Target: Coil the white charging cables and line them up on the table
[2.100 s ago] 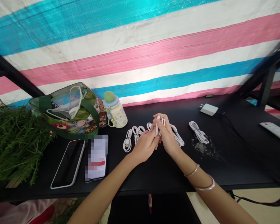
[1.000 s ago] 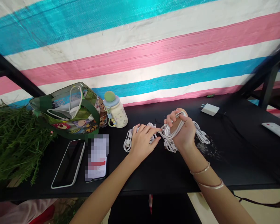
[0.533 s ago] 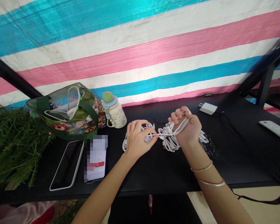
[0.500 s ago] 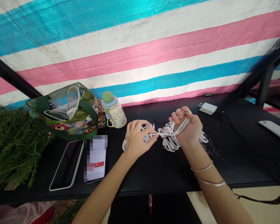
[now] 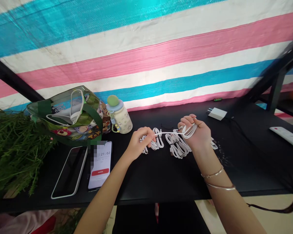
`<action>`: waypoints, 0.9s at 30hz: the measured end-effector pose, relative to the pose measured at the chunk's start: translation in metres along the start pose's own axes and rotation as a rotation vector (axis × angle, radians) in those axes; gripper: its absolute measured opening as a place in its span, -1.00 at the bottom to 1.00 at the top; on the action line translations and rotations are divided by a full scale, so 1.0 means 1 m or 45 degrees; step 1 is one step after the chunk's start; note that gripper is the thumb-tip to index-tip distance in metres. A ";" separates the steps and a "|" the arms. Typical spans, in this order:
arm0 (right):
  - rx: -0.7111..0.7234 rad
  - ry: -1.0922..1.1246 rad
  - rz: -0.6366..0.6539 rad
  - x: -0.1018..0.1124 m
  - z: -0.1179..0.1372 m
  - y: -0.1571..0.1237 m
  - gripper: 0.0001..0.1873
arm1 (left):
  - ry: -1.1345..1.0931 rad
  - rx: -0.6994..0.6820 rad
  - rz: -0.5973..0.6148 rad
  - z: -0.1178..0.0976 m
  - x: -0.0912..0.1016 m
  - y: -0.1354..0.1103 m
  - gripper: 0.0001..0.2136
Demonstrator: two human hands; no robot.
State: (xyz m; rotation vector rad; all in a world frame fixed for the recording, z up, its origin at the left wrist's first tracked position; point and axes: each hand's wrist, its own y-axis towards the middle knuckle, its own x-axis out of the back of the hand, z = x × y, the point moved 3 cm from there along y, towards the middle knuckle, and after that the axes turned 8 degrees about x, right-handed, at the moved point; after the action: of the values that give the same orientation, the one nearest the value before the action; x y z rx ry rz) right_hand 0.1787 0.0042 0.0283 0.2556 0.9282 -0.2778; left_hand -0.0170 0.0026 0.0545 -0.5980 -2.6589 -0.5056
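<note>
Fingers: your left hand pinches the white cable, your right hand grips its loops above the bench, and these may slip loose should you tug too hard.

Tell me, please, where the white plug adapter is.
In the head view, the adapter lies on the black table, beyond and right of the right hand, near a black cord.

The cable is white, the table black, the sheet striped blue, pink and white.
</note>
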 end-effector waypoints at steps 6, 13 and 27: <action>-0.005 0.038 -0.010 -0.002 0.000 -0.001 -0.84 | -0.360 0.170 0.189 0.004 -0.002 0.001 -0.51; 0.053 0.025 -0.039 0.001 0.004 0.001 -0.85 | 0.097 0.132 0.071 0.000 0.015 -0.001 -0.69; 0.028 -0.399 0.213 -0.030 -0.020 -0.018 -0.91 | 1.184 -0.406 -0.411 -0.025 0.021 -0.001 -0.81</action>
State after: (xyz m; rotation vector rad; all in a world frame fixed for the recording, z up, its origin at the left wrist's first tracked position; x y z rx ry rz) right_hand 0.1409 -0.0020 0.0396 0.2989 0.5905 -0.1672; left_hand -0.0287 -0.0014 0.0851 0.0304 -1.7830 -1.0127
